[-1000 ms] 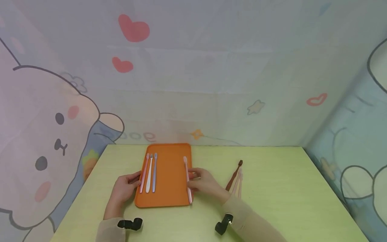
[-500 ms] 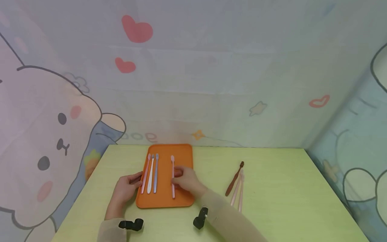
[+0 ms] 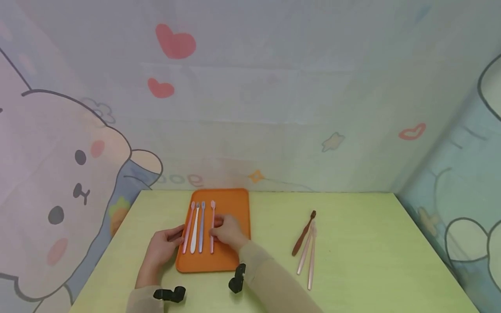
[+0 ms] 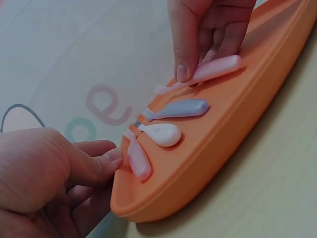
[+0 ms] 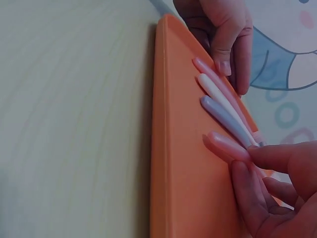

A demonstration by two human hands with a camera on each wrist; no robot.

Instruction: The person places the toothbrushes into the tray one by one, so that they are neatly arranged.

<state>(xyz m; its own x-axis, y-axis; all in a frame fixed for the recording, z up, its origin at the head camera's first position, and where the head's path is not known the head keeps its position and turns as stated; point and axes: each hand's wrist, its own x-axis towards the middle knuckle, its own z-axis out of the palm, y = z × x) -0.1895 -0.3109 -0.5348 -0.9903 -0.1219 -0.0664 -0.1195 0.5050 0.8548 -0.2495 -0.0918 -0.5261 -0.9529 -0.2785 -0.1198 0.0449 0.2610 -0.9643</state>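
Tray, orange (image 3: 236, 202), one: flat on the desk (image 3: 352, 248), raised rim, longer from near to far than across.

Toothbrush, pink, held (image 4: 218, 68), one: over the right half of the row on the tray, head to the far side, handle toward the person. Long axis runs near to far, almost parallel to the blue toothbrush (image 3: 201, 230). It lies at the left of the right hand (image 3: 231, 232), which pinches it between thumb and fingers and is much the nearer hand. A strip of tray floor separates it from the blue toothbrush. Whether its handle touches the tray or sits just above is hard to tell.

Row on the tray, from the left: first pink toothbrush (image 3: 188, 228), white toothbrush (image 3: 194, 234), blue toothbrush; heads far, handles near, the first leaning slightly.

Left hand (image 3: 161, 243): grips the tray's left edge, thumb on the rim, just beside the first pink toothbrush.

On the desk, well right of the tray: brown toothbrush (image 3: 301, 237), slanting; two pale pink toothbrushes (image 3: 312, 265), heads close together, handles spread toward the person.

Behind: printed cloth (image 3: 250, 95), with hearts and a cartoon animal.
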